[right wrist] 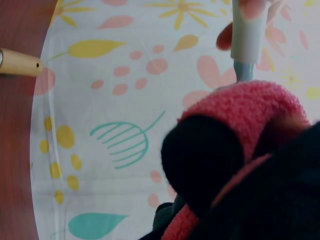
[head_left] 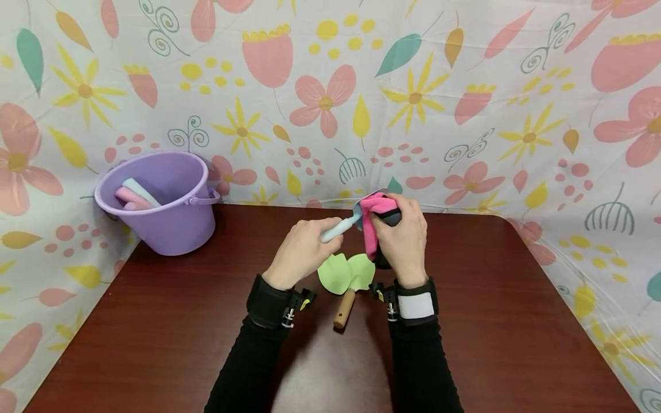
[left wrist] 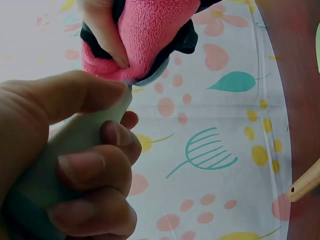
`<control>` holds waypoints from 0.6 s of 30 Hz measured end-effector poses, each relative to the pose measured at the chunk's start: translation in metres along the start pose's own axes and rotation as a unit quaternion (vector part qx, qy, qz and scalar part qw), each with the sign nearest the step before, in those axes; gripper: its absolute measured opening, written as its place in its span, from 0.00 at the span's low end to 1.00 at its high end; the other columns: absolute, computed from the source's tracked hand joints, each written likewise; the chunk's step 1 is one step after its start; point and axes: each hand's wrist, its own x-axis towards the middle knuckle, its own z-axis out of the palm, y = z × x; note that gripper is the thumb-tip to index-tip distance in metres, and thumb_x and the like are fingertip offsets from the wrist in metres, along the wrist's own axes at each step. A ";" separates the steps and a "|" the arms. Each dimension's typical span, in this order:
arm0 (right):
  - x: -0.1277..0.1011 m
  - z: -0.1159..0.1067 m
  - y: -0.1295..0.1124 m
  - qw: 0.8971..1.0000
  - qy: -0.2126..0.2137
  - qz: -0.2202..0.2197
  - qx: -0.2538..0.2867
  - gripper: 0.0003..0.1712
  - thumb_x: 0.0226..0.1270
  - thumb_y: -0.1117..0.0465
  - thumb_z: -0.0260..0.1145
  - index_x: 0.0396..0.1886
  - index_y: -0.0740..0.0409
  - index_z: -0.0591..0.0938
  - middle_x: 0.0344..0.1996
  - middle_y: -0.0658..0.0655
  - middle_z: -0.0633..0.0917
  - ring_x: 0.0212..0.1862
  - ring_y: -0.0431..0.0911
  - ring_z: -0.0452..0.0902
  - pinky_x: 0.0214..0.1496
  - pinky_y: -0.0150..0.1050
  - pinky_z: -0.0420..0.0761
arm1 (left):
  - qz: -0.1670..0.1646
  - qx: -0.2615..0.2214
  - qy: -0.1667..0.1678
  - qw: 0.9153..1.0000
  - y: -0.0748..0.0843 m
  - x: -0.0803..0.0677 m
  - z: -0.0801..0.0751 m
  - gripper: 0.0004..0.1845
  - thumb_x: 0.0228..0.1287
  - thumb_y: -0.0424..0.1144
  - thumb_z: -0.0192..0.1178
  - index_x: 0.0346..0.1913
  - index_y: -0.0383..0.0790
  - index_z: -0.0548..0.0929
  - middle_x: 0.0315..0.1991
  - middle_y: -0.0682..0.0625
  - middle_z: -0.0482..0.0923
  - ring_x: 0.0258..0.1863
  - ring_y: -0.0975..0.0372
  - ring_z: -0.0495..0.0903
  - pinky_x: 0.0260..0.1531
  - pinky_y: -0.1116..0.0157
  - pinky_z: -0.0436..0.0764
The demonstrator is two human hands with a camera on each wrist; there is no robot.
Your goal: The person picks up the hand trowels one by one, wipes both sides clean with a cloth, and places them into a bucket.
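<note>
My left hand (head_left: 301,249) grips the pale blue handle of a small tool (head_left: 338,229) and holds it above the table. The tool's head is wrapped in a pink and black cloth (head_left: 376,215), which my right hand (head_left: 403,241) grips around it. In the left wrist view my fingers (left wrist: 95,170) curl round the pale handle (left wrist: 75,150), and the pink cloth (left wrist: 150,35) is pinched by a thumb just above. The right wrist view has the cloth (right wrist: 240,150) close up with the handle (right wrist: 246,35) behind it.
A green toy shovel with a wooden handle (head_left: 347,282) lies on the brown table (head_left: 155,332) under my hands. A purple bucket (head_left: 160,201) holding pink and pale blue sticks stands at the back left. Floral cloth walls (head_left: 465,103) enclose the table.
</note>
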 end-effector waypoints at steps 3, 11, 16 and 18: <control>0.001 -0.002 0.002 1.000 0.008 0.008 0.003 0.23 0.56 0.57 0.74 0.52 0.55 0.83 0.46 0.62 0.80 0.49 0.56 0.75 0.48 0.55 0.73 | -0.003 -0.007 -0.015 1.000 0.000 0.000 -0.002 0.12 0.66 0.35 0.58 0.49 0.47 0.83 0.16 0.57 0.64 0.13 0.69 0.63 0.16 0.69 0.64; 0.004 -0.003 0.011 1.000 0.017 0.007 0.010 0.22 0.56 0.59 0.73 0.52 0.58 0.83 0.47 0.62 0.80 0.50 0.56 0.75 0.51 0.53 0.72 | -0.011 -0.021 -0.037 0.999 -0.004 -0.003 -0.011 0.08 0.66 0.36 0.57 0.44 0.49 0.82 0.15 0.58 0.61 0.12 0.69 0.61 0.15 0.69 0.62; 0.004 -0.006 0.015 1.000 0.017 0.023 0.009 0.22 0.59 0.59 0.72 0.53 0.58 0.82 0.49 0.62 0.80 0.51 0.56 0.74 0.52 0.53 0.70 | -0.022 -0.041 -0.049 0.998 -0.007 -0.003 -0.014 0.05 0.66 0.38 0.58 0.41 0.50 0.82 0.15 0.57 0.65 0.13 0.68 0.64 0.16 0.68 0.64; 0.005 -0.008 0.015 0.999 0.018 0.027 0.007 0.22 0.59 0.59 0.72 0.53 0.58 0.82 0.49 0.62 0.79 0.51 0.56 0.74 0.52 0.53 0.70 | -0.027 -0.048 -0.053 0.997 -0.009 -0.003 -0.015 0.04 0.66 0.38 0.58 0.41 0.50 0.82 0.16 0.57 0.67 0.13 0.67 0.65 0.16 0.67 0.65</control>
